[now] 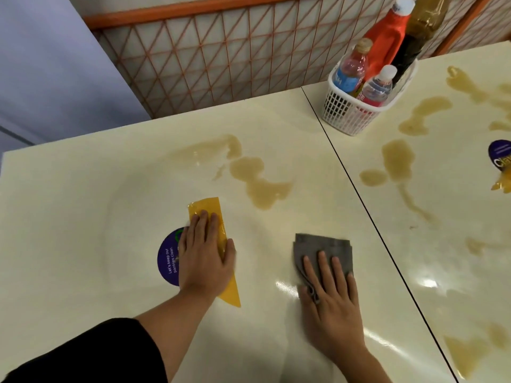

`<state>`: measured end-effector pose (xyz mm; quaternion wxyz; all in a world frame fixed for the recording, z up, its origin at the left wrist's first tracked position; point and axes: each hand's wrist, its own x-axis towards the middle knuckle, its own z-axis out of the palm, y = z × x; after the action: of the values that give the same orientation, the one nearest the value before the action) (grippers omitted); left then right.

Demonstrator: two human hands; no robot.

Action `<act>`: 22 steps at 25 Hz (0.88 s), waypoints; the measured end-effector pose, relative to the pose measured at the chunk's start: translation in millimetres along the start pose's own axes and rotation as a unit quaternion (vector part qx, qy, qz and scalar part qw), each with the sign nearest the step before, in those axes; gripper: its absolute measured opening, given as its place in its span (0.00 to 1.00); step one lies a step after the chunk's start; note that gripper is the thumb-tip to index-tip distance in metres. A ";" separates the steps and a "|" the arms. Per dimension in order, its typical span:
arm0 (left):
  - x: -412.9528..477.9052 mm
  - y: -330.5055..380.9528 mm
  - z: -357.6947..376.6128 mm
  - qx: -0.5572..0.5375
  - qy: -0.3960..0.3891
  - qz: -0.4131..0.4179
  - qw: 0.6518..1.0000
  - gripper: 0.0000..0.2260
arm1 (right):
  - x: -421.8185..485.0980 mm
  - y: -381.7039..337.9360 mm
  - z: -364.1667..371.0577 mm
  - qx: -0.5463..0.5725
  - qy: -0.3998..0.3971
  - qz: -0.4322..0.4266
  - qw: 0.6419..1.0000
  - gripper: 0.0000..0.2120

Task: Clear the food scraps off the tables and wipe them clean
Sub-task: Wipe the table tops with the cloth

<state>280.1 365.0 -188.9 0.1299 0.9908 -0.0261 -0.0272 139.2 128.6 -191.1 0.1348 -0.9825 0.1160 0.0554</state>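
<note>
- Tabletop [83, 194]: glossy, smooth, cream, reflecting light.
- Yellow wrapper [206, 208]: shiny, thin plastic film.
- Grey cloth [320, 247]: matt, soft fabric.
- Basket [345, 114]: white plastic lattice.
- Bottles [377, 87]: clear plastic.

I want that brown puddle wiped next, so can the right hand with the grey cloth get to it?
Probably yes. The right hand lies flat on the grey cloth, and the brown puddle sits beyond it on the same table, with only bare tabletop between.
</note>
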 end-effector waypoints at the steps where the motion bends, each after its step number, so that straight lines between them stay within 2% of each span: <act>1: 0.2 0.9 -0.2 -0.002 0.000 -0.003 1.000 0.29 | -5.1 2.7 1.2 -0.004 -0.005 0.002 1.000 0.28; 4: 0.3 1.6 -0.7 -0.004 -0.007 -0.008 1.000 0.29 | 27.6 3.2 -4.3 -0.008 -0.026 0.006 1.000 0.27; 7: 1.4 0.9 -1.3 -0.008 -0.007 -0.006 1.000 0.29 | 114.5 -2.9 -14.5 -0.017 -0.019 -0.014 1.000 0.27; 10: -0.3 -0.1 0.6 -0.019 -0.002 -0.006 1.000 0.28 | 213.8 -19.2 -26.3 -0.020 -0.044 -0.015 0.999 0.26; 13: 0.2 0.4 0.1 -0.027 0.003 -0.001 1.000 0.28 | 249.9 -39.1 -28.5 -0.039 -0.079 -0.003 0.996 0.27; 16: 1.3 -1.9 0.1 -0.027 0.000 0.000 1.000 0.28 | 207.1 -52.1 -19.2 -0.023 -0.070 -0.039 0.997 0.27; 19: 0.8 -2.1 -0.1 -0.016 -0.003 0.004 1.000 0.29 | 108.8 -58.2 1.4 -0.023 -0.031 -0.088 0.995 0.27; 22: 2.2 -1.6 -0.2 -0.010 -0.009 0.008 1.000 0.29 | 22.8 -61.7 21.4 -0.029 -0.008 -0.103 0.994 0.28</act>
<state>282.4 366.5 -189.2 0.1399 0.9889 -0.0345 -0.0352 174.6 187.5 -199.3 0.1122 -0.9922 0.0115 0.0525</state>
